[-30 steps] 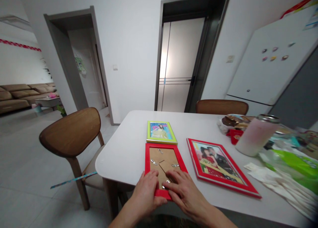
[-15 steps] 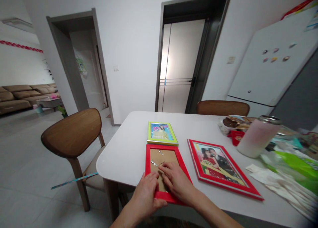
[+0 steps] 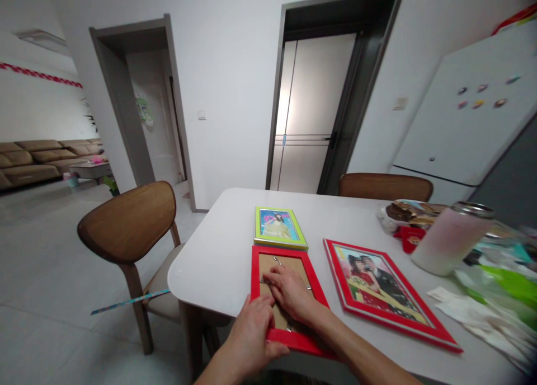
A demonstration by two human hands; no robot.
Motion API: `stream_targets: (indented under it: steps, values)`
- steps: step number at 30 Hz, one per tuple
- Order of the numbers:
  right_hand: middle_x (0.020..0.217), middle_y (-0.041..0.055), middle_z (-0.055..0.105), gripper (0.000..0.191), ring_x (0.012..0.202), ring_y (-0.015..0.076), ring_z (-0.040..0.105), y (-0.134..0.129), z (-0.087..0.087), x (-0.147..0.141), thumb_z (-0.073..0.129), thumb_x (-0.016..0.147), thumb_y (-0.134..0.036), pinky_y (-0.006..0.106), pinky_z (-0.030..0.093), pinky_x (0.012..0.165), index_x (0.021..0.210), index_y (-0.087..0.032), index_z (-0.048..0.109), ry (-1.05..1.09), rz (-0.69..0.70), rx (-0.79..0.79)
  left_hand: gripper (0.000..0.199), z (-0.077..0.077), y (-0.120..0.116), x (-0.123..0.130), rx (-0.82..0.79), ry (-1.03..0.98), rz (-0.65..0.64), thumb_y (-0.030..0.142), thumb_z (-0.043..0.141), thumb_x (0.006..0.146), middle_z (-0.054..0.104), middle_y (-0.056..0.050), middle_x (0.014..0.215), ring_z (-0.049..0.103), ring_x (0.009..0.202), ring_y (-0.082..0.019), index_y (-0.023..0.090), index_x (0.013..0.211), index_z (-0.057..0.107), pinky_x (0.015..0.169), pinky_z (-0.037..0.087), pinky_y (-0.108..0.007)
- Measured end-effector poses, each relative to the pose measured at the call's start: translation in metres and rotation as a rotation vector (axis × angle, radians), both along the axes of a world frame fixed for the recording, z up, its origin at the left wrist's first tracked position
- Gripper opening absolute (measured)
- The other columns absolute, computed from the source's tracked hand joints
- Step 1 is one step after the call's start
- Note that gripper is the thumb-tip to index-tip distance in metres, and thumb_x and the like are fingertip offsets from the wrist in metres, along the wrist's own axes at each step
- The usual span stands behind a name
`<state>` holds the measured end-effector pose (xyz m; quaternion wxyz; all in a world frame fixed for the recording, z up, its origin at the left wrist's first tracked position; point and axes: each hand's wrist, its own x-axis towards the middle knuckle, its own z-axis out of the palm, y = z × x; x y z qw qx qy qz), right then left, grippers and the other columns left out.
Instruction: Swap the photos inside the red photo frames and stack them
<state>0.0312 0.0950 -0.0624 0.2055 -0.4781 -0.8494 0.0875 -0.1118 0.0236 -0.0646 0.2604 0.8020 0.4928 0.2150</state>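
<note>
A red picture frame (image 3: 314,273) lies face down at the table's near edge, its brown backing board (image 3: 267,259) showing. Small metal clips (image 3: 277,260) are set around the board. My left hand (image 3: 254,329) is closed round the frame's lower left edge, thumb along the near rail. My right hand (image 3: 293,292) reaches over the board, fingers bunched and pressed on the clip (image 3: 263,280) at the left side. Part of the board is hidden under both hands. Just beyond lies a green picture frame (image 3: 302,239) with a portrait in it.
To the right lies another red frame (image 3: 348,304) holding a couple's photo. A pink and white bottle (image 3: 451,239), a white cloth (image 3: 470,318) and green plastic packaging (image 3: 507,287) crowd the right side. A wooden chair (image 3: 130,222) stands left of the white table (image 3: 210,250).
My right hand's fingers have moved from the middle of the board to the left-side clip, which now lies turned toward the rail. My left hand keeps its grip. The view has shifted slightly.
</note>
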Motion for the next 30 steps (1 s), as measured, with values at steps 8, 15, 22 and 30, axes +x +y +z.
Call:
stream_targets:
  steps: [8,15,22,30]
  values:
    - [0.076,0.0078,0.063,0.021,0.071,0.0183,0.056,0.055,-0.007,0.009,0.044,0.073,-0.028,0.025,0.035,0.059,0.073,-0.017,0.063,0.019,-0.401,-0.061,0.043,0.001,-0.001,0.001,-0.021,0.007,0.022,0.030,0.075,0.050,0.043,-0.012,0.124,0.037,0.115,-0.025,0.014,0.086,0.057,0.098,0.026,-0.041]
    - [0.072,0.0117,0.062,0.019,0.069,0.0200,0.056,0.069,-0.014,0.006,0.046,0.071,-0.027,0.026,0.034,0.057,0.067,-0.014,0.060,0.074,-0.506,-0.058,0.059,0.007,-0.004,0.006,0.009,0.067,0.025,0.033,0.074,0.051,0.044,-0.013,0.123,0.037,0.115,-0.025,0.013,0.102,0.052,0.101,0.019,-0.044]
    - [0.085,0.0073,0.063,0.028,0.077,0.0150,0.056,0.034,0.005,0.048,0.039,0.075,-0.033,0.024,0.040,0.070,0.082,-0.015,0.060,0.339,-0.396,-0.015,0.047,-0.006,-0.003,0.021,0.085,0.162,-0.026,0.020,0.064,0.057,0.041,-0.017,0.125,0.032,0.118,-0.028,0.010,0.102,0.050,0.101,0.015,-0.049]
    - [0.080,0.0073,0.064,0.041,0.070,0.0180,0.058,-0.055,0.002,0.033,0.050,0.069,-0.044,0.028,0.045,0.057,0.098,-0.015,0.055,1.511,-0.165,-0.675,0.012,0.003,-0.014,0.050,0.207,-0.627,0.122,0.020,0.049,0.066,0.041,-0.014,0.125,0.040,0.112,-0.027,0.018,0.077,0.047,0.089,0.036,-0.042]
